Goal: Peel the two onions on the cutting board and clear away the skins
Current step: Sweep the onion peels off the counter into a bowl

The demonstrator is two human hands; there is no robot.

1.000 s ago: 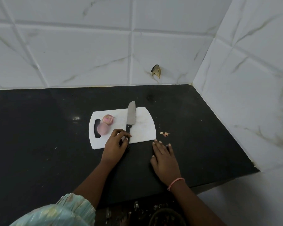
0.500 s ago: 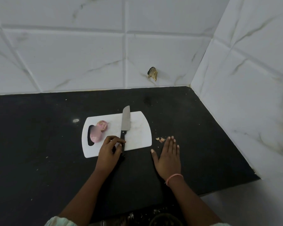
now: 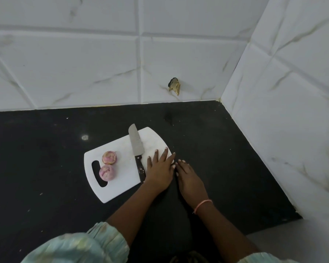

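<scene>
The white cutting board [image 3: 122, 179] lies askew on the black worktop [image 3: 46, 149], and it carries everything there is to carry. Two peeled onions [image 3: 108, 167] sit on it touching one another, well to the left of the left hand [image 3: 160, 170] and just beside the board's handle slot: the farther onion [image 3: 109, 157] shows pink and yellowish layers, the nearer onion [image 3: 107, 172] is pale pink and overlaps the slot's edge. Between the onions and the left hand lies the knife [image 3: 136, 149], flat on the board, its blade pointing away toward the tiled wall [image 3: 84, 63] and its dark handle just beside the left hand's thumb side.

The left hand is flat and released, fingers straight, pressed palm-down on the board's right end. The right hand [image 3: 188, 179] is likewise flat and slack on the worktop just off the board's edge, its fingertips meeting the left hand's little-finger side; a pink thread band [image 3: 202, 205] circles its wrist. Whether any skins lie beneath the hands I cannot tell.
</scene>
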